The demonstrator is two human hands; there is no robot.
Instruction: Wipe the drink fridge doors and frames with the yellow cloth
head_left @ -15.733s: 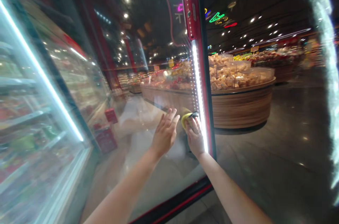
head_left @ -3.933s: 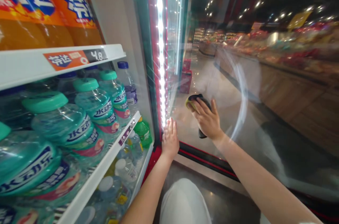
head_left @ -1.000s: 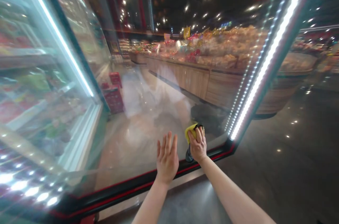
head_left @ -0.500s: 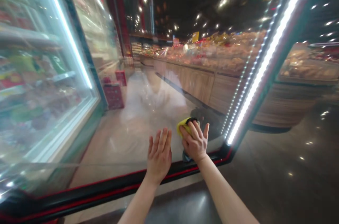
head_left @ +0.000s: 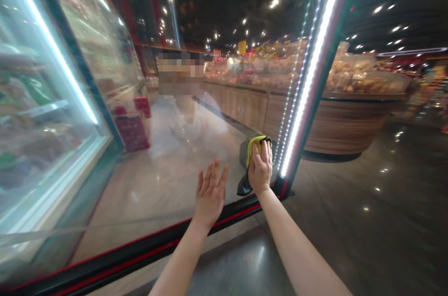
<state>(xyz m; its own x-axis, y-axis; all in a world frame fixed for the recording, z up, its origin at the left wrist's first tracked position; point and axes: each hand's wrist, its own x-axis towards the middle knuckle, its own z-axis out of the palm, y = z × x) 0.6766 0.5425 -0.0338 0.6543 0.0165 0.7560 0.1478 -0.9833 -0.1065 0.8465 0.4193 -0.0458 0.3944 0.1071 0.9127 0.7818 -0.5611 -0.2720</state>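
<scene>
The right-hand grip (head_left: 261,167) is closed over a yellow-and-dark cloth (head_left: 249,152), its fingers bunched together and the cloth caught beneath them, apparently pressed to the glass pane (head_left: 175,184). As seen in the view, the yellow part of the cloth is shown at 11 to 12 o'clock from that grip, while a dark tail is left hanging at between 7 and 8 o'clock. The cloth's long axis is thus set roughly from 1 to 7 o'clock.

The left-hand grip (head_left: 210,195) is found at 8 o'clock from the right, fingers spread and nothing held; whether the glass is touched by its palm cannot be told. The cloth is therefore reached most nearly by the right hand, by which it is already covered.

The pane is bordered by a light strip (head_left: 313,69), lying just beside the right hand at 3 o'clock, and by a black-and-red bottom rail (head_left: 238,209), seen near it at 6 o'clock.
</scene>
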